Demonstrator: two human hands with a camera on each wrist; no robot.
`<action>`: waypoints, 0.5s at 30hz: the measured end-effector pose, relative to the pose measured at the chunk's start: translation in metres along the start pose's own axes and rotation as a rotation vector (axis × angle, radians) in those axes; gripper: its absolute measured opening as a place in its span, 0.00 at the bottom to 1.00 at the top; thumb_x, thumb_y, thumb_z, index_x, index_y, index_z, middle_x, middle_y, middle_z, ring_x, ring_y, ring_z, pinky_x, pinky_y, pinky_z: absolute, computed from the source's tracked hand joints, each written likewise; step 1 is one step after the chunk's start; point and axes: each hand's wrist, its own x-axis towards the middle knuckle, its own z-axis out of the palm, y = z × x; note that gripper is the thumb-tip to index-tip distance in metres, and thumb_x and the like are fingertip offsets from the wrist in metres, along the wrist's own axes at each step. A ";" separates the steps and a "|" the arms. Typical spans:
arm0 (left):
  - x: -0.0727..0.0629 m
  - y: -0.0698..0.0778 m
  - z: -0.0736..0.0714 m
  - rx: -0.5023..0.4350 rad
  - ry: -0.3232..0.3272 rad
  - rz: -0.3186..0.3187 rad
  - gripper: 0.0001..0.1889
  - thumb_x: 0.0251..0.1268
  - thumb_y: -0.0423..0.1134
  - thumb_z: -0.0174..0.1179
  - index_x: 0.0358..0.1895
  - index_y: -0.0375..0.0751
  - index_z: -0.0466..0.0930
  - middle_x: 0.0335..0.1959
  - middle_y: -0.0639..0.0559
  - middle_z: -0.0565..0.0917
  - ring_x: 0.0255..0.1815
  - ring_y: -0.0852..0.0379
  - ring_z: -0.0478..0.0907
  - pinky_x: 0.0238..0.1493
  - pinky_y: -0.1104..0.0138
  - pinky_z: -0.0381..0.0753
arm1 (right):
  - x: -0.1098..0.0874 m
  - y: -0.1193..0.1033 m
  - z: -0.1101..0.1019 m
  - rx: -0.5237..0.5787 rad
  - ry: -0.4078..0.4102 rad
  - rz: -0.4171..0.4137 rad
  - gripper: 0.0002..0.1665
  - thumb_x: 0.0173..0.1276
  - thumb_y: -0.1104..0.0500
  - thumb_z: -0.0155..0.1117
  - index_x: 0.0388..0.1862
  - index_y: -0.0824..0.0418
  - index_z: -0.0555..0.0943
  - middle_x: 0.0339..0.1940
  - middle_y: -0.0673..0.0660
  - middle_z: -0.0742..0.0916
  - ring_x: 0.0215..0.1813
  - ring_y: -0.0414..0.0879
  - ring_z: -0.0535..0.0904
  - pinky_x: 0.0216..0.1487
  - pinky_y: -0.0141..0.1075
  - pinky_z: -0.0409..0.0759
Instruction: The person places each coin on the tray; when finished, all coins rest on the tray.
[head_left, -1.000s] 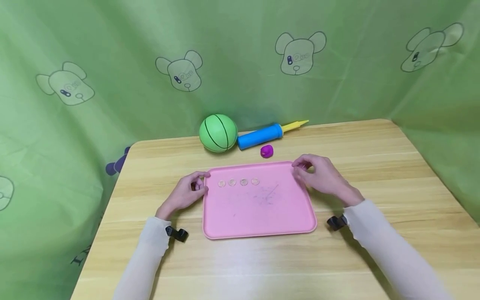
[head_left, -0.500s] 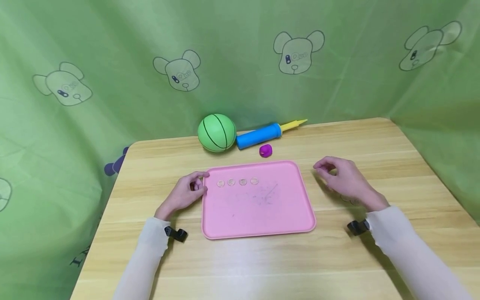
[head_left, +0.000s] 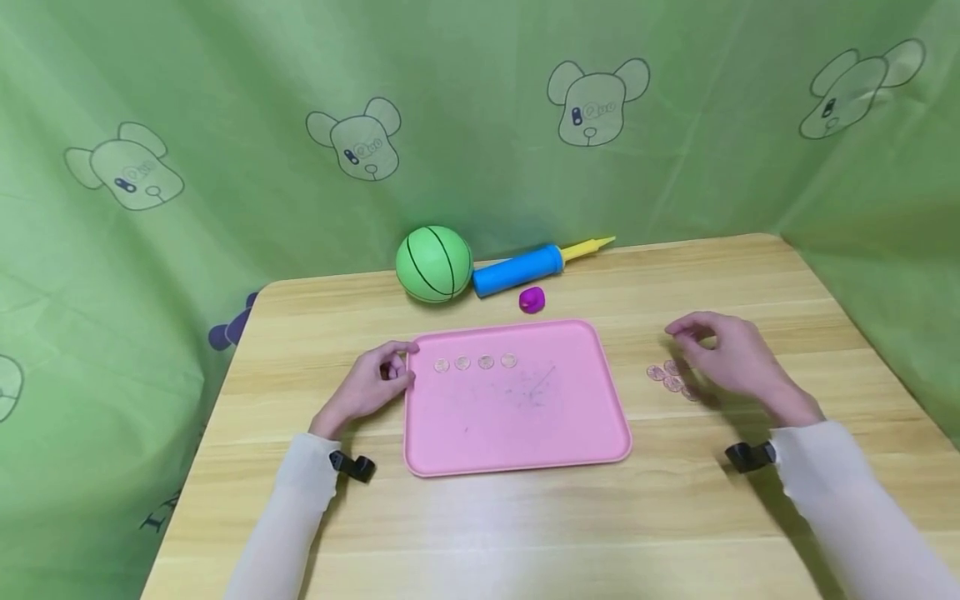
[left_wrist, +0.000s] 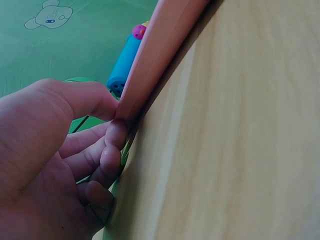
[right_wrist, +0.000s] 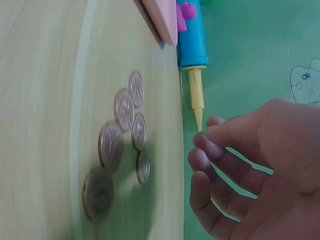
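Note:
A pink tray (head_left: 517, 433) lies on the wooden table, with several coins (head_left: 486, 362) in a row near its far left corner. My left hand (head_left: 371, 379) grips the tray's left edge; in the left wrist view the thumb is on the rim and curled fingertips are against the side. To the right of the tray, my right hand (head_left: 720, 350) hovers over several loose coins (right_wrist: 111, 145), partly hiding them in the head view. Its fingers are loosely curled, thumb tip near the index fingertip, and no coin shows between them.
Along the table's back edge are a green ball (head_left: 434, 264) and a blue hand pump (head_left: 517, 271) with a yellow nozzle. A small magenta rubber duck (head_left: 532, 300) sits in front of the pump. A green curtain (head_left: 480, 125) hangs behind the table.
My right hand has moved right, from the tray's far right corner to above the loose coins, uncovering some of them. My left hand stays at the tray's left edge.

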 end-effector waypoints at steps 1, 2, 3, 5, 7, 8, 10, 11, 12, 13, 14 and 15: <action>0.000 0.000 0.000 0.000 0.000 0.005 0.25 0.71 0.30 0.68 0.70 0.34 0.80 0.37 0.48 0.83 0.36 0.57 0.77 0.41 0.71 0.79 | -0.001 0.002 -0.002 0.000 -0.005 0.002 0.16 0.82 0.62 0.62 0.63 0.66 0.85 0.59 0.72 0.90 0.57 0.68 0.87 0.47 0.36 0.80; 0.001 0.000 0.000 -0.001 0.000 0.008 0.25 0.71 0.30 0.68 0.70 0.34 0.80 0.37 0.48 0.83 0.36 0.57 0.77 0.41 0.71 0.78 | -0.002 0.003 -0.003 -0.001 -0.009 0.003 0.17 0.82 0.62 0.62 0.63 0.66 0.85 0.60 0.72 0.89 0.57 0.68 0.86 0.47 0.39 0.82; 0.001 0.001 0.000 -0.004 0.001 0.011 0.24 0.71 0.30 0.68 0.69 0.34 0.80 0.36 0.48 0.83 0.36 0.57 0.77 0.41 0.71 0.78 | -0.002 0.005 -0.003 -0.006 -0.012 0.003 0.17 0.82 0.62 0.62 0.63 0.66 0.85 0.59 0.72 0.89 0.57 0.68 0.86 0.48 0.40 0.82; 0.001 0.002 -0.001 -0.014 0.002 0.011 0.23 0.71 0.29 0.68 0.68 0.34 0.81 0.36 0.47 0.83 0.36 0.57 0.77 0.41 0.71 0.78 | -0.003 0.009 -0.003 -0.011 -0.025 0.007 0.17 0.82 0.62 0.62 0.64 0.66 0.84 0.60 0.72 0.89 0.58 0.69 0.86 0.47 0.42 0.82; 0.001 0.002 -0.001 -0.024 0.001 0.008 0.22 0.71 0.29 0.68 0.66 0.34 0.81 0.37 0.46 0.83 0.36 0.55 0.77 0.41 0.71 0.78 | -0.004 0.013 -0.002 -0.012 -0.037 0.009 0.17 0.81 0.64 0.62 0.64 0.66 0.84 0.60 0.73 0.89 0.58 0.69 0.86 0.44 0.40 0.82; 0.000 0.002 -0.001 -0.027 0.001 0.004 0.21 0.71 0.28 0.68 0.66 0.34 0.81 0.37 0.47 0.83 0.36 0.55 0.77 0.41 0.71 0.78 | -0.005 0.014 -0.001 -0.013 -0.042 0.010 0.17 0.81 0.64 0.62 0.64 0.66 0.84 0.59 0.72 0.89 0.58 0.69 0.86 0.45 0.44 0.85; 0.000 0.001 0.000 -0.033 0.000 -0.004 0.20 0.71 0.28 0.68 0.65 0.35 0.82 0.37 0.47 0.83 0.37 0.54 0.77 0.42 0.71 0.79 | -0.006 0.018 0.001 -0.014 -0.047 -0.003 0.17 0.79 0.65 0.65 0.63 0.66 0.84 0.56 0.71 0.90 0.57 0.67 0.87 0.47 0.49 0.87; 0.000 0.001 0.000 -0.033 -0.001 -0.009 0.20 0.71 0.28 0.68 0.64 0.35 0.82 0.37 0.47 0.83 0.38 0.54 0.78 0.42 0.71 0.79 | -0.007 0.020 0.002 -0.023 -0.044 -0.009 0.17 0.77 0.65 0.67 0.63 0.66 0.85 0.54 0.68 0.91 0.56 0.65 0.88 0.50 0.48 0.88; 0.000 0.000 0.000 -0.032 -0.002 -0.013 0.20 0.71 0.29 0.68 0.64 0.35 0.82 0.37 0.48 0.83 0.38 0.54 0.78 0.43 0.71 0.80 | -0.007 0.022 0.003 -0.026 -0.042 -0.020 0.18 0.76 0.65 0.69 0.62 0.66 0.85 0.53 0.67 0.91 0.54 0.64 0.88 0.52 0.47 0.88; 0.000 0.000 0.001 -0.032 -0.003 -0.017 0.20 0.71 0.29 0.68 0.64 0.36 0.82 0.37 0.49 0.82 0.38 0.54 0.78 0.43 0.71 0.80 | -0.008 0.023 0.004 -0.033 -0.036 -0.035 0.18 0.74 0.66 0.71 0.61 0.66 0.85 0.51 0.65 0.92 0.53 0.62 0.89 0.55 0.47 0.88; 0.000 0.000 0.001 -0.032 -0.003 -0.018 0.20 0.71 0.29 0.68 0.64 0.36 0.82 0.37 0.49 0.82 0.39 0.54 0.78 0.43 0.71 0.80 | -0.008 0.025 0.004 -0.038 -0.035 -0.044 0.19 0.73 0.66 0.73 0.61 0.66 0.86 0.50 0.64 0.92 0.52 0.60 0.89 0.57 0.48 0.88; 0.001 -0.001 0.001 -0.030 -0.004 -0.018 0.20 0.71 0.29 0.68 0.64 0.36 0.82 0.38 0.49 0.82 0.39 0.54 0.78 0.43 0.71 0.80 | -0.008 0.026 0.005 -0.045 -0.033 -0.053 0.19 0.72 0.66 0.74 0.60 0.66 0.86 0.49 0.63 0.92 0.51 0.58 0.89 0.56 0.44 0.87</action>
